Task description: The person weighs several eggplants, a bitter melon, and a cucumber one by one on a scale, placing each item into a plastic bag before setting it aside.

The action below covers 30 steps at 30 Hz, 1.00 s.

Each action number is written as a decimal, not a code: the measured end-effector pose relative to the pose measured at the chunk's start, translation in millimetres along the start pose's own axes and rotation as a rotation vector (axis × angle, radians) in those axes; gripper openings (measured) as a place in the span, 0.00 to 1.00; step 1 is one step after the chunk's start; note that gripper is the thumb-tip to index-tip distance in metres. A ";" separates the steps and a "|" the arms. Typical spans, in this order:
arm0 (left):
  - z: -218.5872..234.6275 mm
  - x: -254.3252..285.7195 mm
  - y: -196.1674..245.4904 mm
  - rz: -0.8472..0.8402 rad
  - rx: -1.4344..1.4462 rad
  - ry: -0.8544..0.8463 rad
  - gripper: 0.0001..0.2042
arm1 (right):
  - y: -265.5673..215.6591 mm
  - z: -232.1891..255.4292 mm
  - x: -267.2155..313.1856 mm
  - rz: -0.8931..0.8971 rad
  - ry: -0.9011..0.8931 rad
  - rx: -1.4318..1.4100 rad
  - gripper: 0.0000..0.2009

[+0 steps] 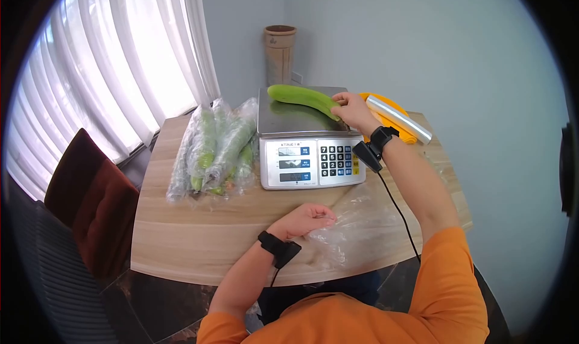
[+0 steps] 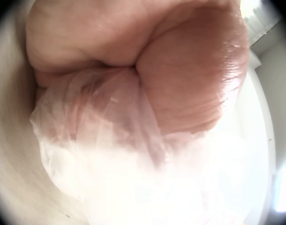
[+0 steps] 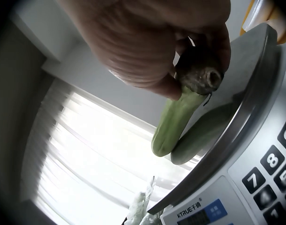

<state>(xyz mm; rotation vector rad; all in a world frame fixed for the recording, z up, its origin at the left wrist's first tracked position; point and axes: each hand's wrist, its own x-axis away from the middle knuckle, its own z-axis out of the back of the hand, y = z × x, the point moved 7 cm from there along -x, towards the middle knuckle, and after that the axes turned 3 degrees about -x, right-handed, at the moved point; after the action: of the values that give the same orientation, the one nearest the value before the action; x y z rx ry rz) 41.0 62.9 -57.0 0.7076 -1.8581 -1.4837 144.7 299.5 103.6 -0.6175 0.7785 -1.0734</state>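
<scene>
Head view: a green gourd point(image 1: 303, 98) was held by its end in the right hand point(image 1: 353, 110), on the scale's point(image 1: 304, 136) far edge, for weighing. Clear wrap point(image 1: 356, 226) was pinched flat by the left hand point(image 1: 304, 218) near the table's point(image 1: 181, 235) front edge.

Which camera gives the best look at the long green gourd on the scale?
The head view: the whole green gourd lies on the scale, the right hand gripping one end. The right wrist view shows it only close up from the stem end; the left wrist view misses it.
</scene>
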 end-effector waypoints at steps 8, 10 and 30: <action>-1.6 1.7 5.3 -0.051 0.026 0.004 0.09 | -24.9 26.4 48.0 0.039 0.092 -0.021 0.18; 1.2 -0.9 1.2 -0.087 0.014 0.015 0.09 | -18.6 36.2 67.2 0.092 0.187 -0.091 0.15; 10.1 -3.6 2.0 0.013 0.125 0.156 0.06 | 106.7 -40.6 208.3 -0.508 -0.577 -0.887 0.09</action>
<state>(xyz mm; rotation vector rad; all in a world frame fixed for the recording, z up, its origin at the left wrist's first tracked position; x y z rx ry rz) 35.5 72.4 -57.1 0.8438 -1.8438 -1.2743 224.0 141.3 -54.9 -1.8648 0.5632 -0.8810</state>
